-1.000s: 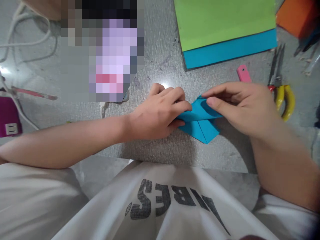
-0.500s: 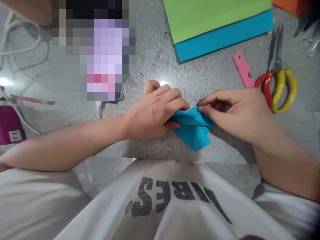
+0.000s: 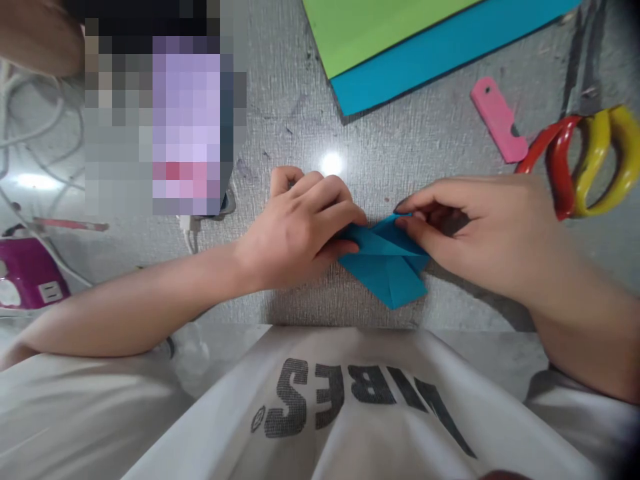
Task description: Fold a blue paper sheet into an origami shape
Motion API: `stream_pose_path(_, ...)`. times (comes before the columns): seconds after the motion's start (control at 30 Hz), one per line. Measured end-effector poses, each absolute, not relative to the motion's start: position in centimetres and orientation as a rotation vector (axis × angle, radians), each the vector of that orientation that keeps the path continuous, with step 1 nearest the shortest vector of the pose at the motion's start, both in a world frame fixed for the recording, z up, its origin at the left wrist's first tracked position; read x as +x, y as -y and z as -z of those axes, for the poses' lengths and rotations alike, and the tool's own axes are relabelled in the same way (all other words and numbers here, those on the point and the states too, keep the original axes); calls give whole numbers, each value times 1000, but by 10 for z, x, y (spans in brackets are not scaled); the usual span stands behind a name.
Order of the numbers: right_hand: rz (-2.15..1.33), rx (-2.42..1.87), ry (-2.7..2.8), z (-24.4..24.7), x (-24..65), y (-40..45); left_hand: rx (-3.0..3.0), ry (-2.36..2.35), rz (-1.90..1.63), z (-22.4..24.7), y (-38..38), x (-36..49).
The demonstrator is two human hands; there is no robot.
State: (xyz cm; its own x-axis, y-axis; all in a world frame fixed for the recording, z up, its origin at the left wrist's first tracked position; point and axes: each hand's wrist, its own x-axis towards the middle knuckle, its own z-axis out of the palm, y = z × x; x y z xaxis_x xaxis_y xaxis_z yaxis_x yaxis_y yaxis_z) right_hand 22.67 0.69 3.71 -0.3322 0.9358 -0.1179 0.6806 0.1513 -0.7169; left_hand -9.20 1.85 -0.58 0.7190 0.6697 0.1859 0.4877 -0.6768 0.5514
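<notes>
A folded piece of blue paper (image 3: 385,270) lies between my hands near the table's front edge, its lower point toward my shirt. My left hand (image 3: 307,227) grips its left end, thumb below and fingers curled above. At the upper right, my right hand (image 3: 465,233) pinches the paper's top corner between thumb and index finger. One flap is lifted a little there, with a darker fold showing beneath it. The paper's left end is hidden under my left fingers.
Green (image 3: 380,27) and blue sheets (image 3: 425,63) lie at the back. A pink cutter (image 3: 497,120) and red-and-yellow scissors (image 3: 565,167) sit behind my right hand. At left are a blurred-out phone (image 3: 187,120), cables and a purple socket block (image 3: 30,273).
The view has shifted closer, pushing the scissors right and the phone left. The top flap of the folded paper is opened a little more at my right fingertips. Both hands keep their hold.
</notes>
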Motion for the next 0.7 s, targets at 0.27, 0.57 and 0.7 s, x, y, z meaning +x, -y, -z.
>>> stream_pose_path(0.27, -1072, -1305, 2116, -45, 229, -15, 2476, -910, -506, 6, -16, -91)
stream_pose_path(0.57, -1081, -1372, 2420, -52, 232, -2, 2485, -873, -468, 6, -17, -93)
stream_pose_path(0.7, -1022, -1333, 2477, -51, 233, 0, 2497, -835, -459, 5, -18, -95)
